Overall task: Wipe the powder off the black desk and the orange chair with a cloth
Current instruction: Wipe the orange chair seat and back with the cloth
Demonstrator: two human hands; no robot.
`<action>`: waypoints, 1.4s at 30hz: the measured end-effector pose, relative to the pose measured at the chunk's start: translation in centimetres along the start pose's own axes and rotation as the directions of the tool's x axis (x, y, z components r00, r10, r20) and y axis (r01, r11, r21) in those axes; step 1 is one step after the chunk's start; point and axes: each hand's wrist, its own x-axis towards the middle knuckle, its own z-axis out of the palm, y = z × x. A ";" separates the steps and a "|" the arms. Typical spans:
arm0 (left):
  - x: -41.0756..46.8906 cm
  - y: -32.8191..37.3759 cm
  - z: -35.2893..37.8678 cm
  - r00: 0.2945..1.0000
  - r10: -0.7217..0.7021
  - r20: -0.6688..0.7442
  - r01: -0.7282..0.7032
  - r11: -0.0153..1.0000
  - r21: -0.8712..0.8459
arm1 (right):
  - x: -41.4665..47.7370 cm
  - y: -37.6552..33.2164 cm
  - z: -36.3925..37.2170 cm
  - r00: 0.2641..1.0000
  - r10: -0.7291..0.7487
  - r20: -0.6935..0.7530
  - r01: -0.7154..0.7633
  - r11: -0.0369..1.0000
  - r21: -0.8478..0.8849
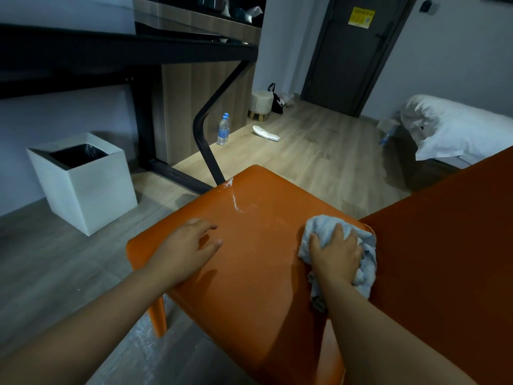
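Two grips on the smooth orange plastic chair seat (263, 273). Right grip (337, 257) is clenched on the crumpled pale blue terry cloth (319, 226), palm down, pressing it to the seat just beside the backrest, forearm low. Left grip (186, 251) is loose, fingers spread, holding nothing, bracing the seat's left edge. Cloth is soft and light and bunches easily, so I'd hold it as a wad from above. Seat looks stiff and slick; the chair may slide unbraced. White powder streak (236, 201) lies ahead and left of the right grip. Black tabletop (111, 48) is well beyond the left grip.
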 end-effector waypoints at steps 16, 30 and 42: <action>2.0 -4.7 -0.3 0.996 -0.010 -0.086 0.025 0.986 0.167 | 2.0 -8.0 4.2 0.974 -0.224 -0.011 0.224 0.975 -0.002; 2.8 -7.3 0.3 0.995 0.034 -0.094 -0.015 0.980 0.199 | 3.0 -17.7 9.0 0.907 -0.421 -0.005 0.421 0.907 -0.008; 2.8 -7.5 0.4 0.994 0.012 -0.112 0.007 0.984 0.176 | 2.3 -19.3 8.4 0.858 -0.509 -0.077 0.497 0.779 0.382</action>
